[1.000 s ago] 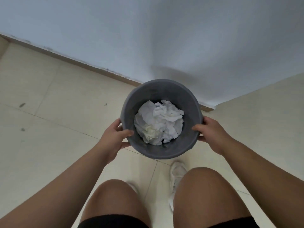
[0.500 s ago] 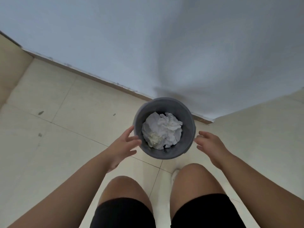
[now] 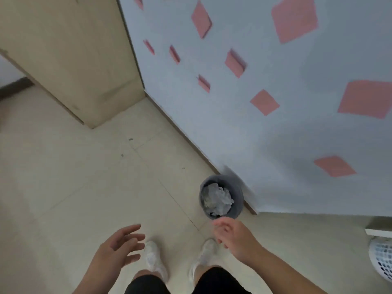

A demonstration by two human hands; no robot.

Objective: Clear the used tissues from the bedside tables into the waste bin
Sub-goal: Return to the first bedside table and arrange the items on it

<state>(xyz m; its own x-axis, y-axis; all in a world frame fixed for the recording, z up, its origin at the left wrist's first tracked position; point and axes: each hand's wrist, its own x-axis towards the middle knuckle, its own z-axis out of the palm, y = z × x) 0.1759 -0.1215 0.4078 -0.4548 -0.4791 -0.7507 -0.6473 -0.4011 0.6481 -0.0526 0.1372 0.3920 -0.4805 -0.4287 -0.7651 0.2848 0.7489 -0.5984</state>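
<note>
A small grey waste bin (image 3: 239,205) stands on the tiled floor against the foot of the pale wall. Crumpled white tissues (image 3: 218,199) fill it. My left hand (image 3: 119,249) hovers low at the left with fingers spread and nothing in it, well apart from the bin. My right hand (image 3: 231,236) hangs just in front of the bin's near rim, fingers loosely apart and empty, not touching it. No bedside table is in sight.
A beige cabinet (image 3: 70,56) stands at the upper left beside the wall with pink squares (image 3: 294,20). My white shoes (image 3: 153,259) are below my hands. A white perforated basket (image 3: 381,262) sits at the right edge under a white ledge (image 3: 378,231).
Both hands let go of the bin, which now rests on the floor by the wall. I have stood up, so the bin looks smaller and the wall's pink squares and cabinet came into view.
</note>
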